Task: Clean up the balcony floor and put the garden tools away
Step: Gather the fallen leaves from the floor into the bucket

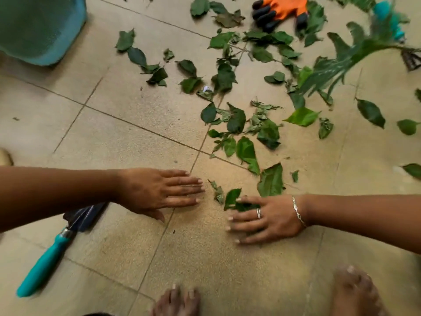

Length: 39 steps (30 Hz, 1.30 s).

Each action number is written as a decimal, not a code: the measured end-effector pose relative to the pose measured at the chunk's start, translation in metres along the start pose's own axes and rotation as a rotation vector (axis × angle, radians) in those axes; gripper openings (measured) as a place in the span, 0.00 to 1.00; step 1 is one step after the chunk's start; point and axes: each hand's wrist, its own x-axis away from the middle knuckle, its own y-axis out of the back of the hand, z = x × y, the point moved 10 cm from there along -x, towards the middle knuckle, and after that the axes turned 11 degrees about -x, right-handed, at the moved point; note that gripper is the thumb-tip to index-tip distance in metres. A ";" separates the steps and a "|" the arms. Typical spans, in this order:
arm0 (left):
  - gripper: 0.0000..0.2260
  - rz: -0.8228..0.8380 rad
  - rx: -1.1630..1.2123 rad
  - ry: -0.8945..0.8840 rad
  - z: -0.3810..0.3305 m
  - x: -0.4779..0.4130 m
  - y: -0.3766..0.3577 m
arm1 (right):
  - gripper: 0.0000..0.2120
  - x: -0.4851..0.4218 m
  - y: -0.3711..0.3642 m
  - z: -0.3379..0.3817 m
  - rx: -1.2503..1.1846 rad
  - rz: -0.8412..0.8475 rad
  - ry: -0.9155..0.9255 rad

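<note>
Floor [114,137] is showing bare tiles at near left. Leaves [237,119] are lying across the far-right half, so the scatter is sitting far and right of both hands. Basket [41,26] is standing far left, cut off by the frame. Frond [355,58] is running near-left to far-right and is blurred. Left hand [159,192] is lying flat and released, holding nothing, fingertips pointing right at the nearest leaves. Right hand [264,220] is pressing spread fingers on a small clump, unclenched — this hand is nearer the pile. Trowel [45,265] is lying near left, handle nearest, blade partly hidden under the left forearm. Glove [282,10] is lying far, cut off at the top. Teal thing [387,12] at far right — too blurred to name.
</note>
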 end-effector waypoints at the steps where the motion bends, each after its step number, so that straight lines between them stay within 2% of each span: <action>1: 0.31 -0.015 -0.004 -0.050 -0.008 -0.010 0.003 | 0.23 0.003 -0.003 -0.013 0.022 0.011 -0.030; 3: 0.30 -0.074 -0.019 -0.134 -0.026 -0.031 0.010 | 0.24 0.010 0.002 -0.063 0.076 -0.024 -0.192; 7: 0.30 -0.153 0.026 -0.229 -0.062 -0.078 0.022 | 0.27 0.058 0.049 -0.192 0.072 -0.183 -0.818; 10: 0.30 -0.082 0.037 -0.210 -0.049 -0.104 0.012 | 0.26 0.087 0.065 -0.212 -0.098 -0.459 -1.218; 13: 0.30 0.047 -0.048 -0.031 0.014 -0.112 -0.002 | 0.25 0.103 0.043 -0.184 -0.375 -0.738 -1.647; 17: 0.27 0.272 -0.173 0.403 0.118 -0.084 -0.011 | 0.29 0.111 0.003 -0.109 -0.583 -1.043 -2.265; 18: 0.27 0.302 -0.189 0.496 0.135 -0.075 -0.008 | 0.30 0.109 -0.006 -0.094 -0.649 -1.108 -2.372; 19: 0.27 0.326 -0.209 0.550 0.144 -0.070 -0.006 | 0.30 0.103 -0.012 -0.090 -0.717 -1.140 -2.394; 20: 0.27 0.345 -0.223 0.569 0.146 -0.069 -0.004 | 0.30 0.096 -0.009 -0.097 -0.745 -1.160 -2.307; 22: 0.27 0.343 -0.204 0.570 0.136 -0.075 -0.004 | 0.29 0.083 0.017 -0.126 -0.666 -1.191 -1.943; 23: 0.27 0.327 -0.180 0.563 0.127 -0.081 -0.005 | 0.28 0.085 0.029 -0.137 -0.611 -1.189 -1.826; 24: 0.28 0.301 -0.153 0.552 0.119 -0.087 -0.004 | 0.27 0.099 0.034 -0.141 -0.551 -1.219 -1.815; 25: 0.31 0.271 -0.114 0.537 0.111 -0.094 -0.001 | 0.25 0.125 0.034 -0.139 -0.499 -1.282 -1.885; 27: 0.33 0.252 -0.037 0.444 0.087 -0.114 0.002 | 0.24 0.188 0.016 -0.119 -0.464 -1.417 -2.162; 28: 0.32 0.257 -0.006 0.367 0.073 -0.126 0.003 | 0.24 0.218 0.003 -0.105 -0.449 -1.435 -2.300; 30: 0.31 0.229 0.044 0.199 0.044 -0.149 0.009 | 0.25 0.271 -0.016 -0.079 -0.409 -1.346 -2.490; 33: 0.30 0.183 0.084 -0.005 0.011 -0.173 0.014 | 0.26 0.329 -0.029 -0.051 -0.322 -1.192 -2.619; 35: 0.29 0.176 0.105 -0.059 0.005 -0.181 0.015 | 0.25 0.353 -0.036 -0.038 -0.314 -1.146 -2.701; 37: 0.27 0.177 0.081 -0.053 0.013 -0.188 0.014 | 0.24 0.363 -0.047 -0.032 -0.386 -1.121 -2.779; 39: 0.26 0.192 0.047 0.050 0.038 -0.191 0.012 | 0.22 0.356 -0.052 -0.044 -0.462 -1.050 -2.727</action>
